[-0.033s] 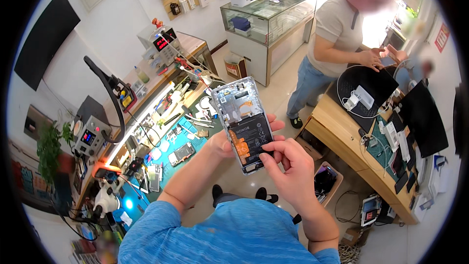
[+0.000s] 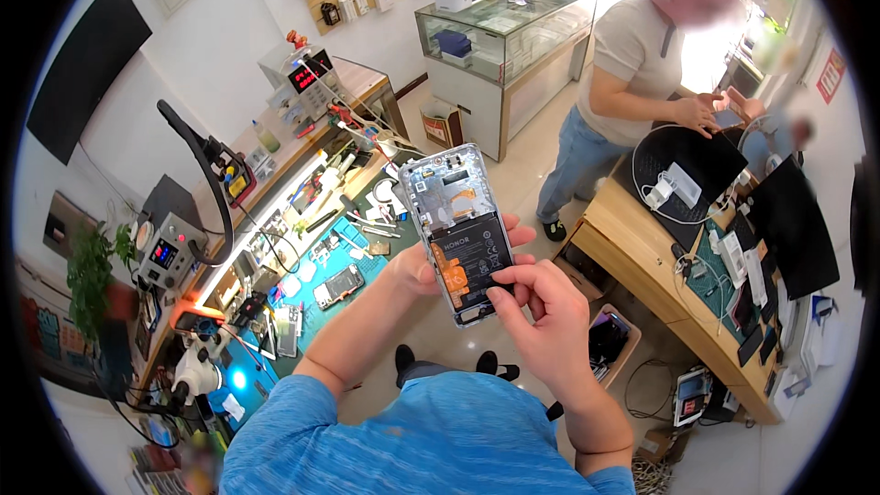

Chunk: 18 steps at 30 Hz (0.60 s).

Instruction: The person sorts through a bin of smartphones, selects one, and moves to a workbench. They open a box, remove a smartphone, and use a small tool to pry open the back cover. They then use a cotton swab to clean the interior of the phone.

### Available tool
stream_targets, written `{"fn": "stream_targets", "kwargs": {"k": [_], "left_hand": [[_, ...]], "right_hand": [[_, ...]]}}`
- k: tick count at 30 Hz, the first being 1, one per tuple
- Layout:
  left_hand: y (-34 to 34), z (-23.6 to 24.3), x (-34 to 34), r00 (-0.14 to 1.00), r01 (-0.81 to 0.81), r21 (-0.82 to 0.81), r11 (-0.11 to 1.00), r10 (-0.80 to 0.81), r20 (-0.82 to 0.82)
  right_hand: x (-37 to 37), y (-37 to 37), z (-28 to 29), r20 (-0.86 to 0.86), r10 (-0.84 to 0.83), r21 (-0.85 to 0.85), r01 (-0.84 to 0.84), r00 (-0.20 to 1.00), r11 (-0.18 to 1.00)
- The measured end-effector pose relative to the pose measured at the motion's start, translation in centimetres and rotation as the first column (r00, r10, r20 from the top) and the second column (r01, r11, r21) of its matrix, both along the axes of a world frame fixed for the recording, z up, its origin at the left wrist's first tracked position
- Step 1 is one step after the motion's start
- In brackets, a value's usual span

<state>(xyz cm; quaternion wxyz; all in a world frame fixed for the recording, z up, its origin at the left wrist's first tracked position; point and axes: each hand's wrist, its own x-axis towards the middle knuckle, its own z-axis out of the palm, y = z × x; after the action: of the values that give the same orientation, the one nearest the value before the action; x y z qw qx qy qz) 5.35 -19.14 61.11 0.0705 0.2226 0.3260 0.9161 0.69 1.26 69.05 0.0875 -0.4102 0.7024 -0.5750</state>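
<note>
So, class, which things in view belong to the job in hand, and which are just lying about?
In hand:
opened silvery rectangular phone, in the left hand;
flat black rectangular battery, by the right hand.

Seemingly unrelated:
green leafy potted plant;
white glass-topped display counter.

My left hand [image 2: 419, 272] is cupped, its fingertips [image 2: 522, 236] showing just beyond my right index finger [image 2: 541, 277]. My left forearm [image 2: 357, 325] slants up toward those fingertips from their left. My right hand [image 2: 555, 312] bends inward, thumb [image 2: 510, 310] and index tips close together; I can't tell whether they meet. My right forearm [image 2: 589, 394] comes up behind them, on their right.
</note>
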Motion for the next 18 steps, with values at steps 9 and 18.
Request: {"fn": "stream_targets", "kwargs": {"k": [9,18], "left_hand": [[0.02,0.25,0.04,0.999,0.04,0.006,0.999,-0.04,-0.019],[0.2,-0.18,0.42,0.996,-0.047,0.062,0.997,0.043,0.072]], "right_hand": [[0.14,0.02,-0.56,0.037,0.017,0.017,-0.018,0.999,1.0],[-0.22,-0.42,-0.69,0.122,0.059,0.029,-0.063,0.991,0.998]]}}
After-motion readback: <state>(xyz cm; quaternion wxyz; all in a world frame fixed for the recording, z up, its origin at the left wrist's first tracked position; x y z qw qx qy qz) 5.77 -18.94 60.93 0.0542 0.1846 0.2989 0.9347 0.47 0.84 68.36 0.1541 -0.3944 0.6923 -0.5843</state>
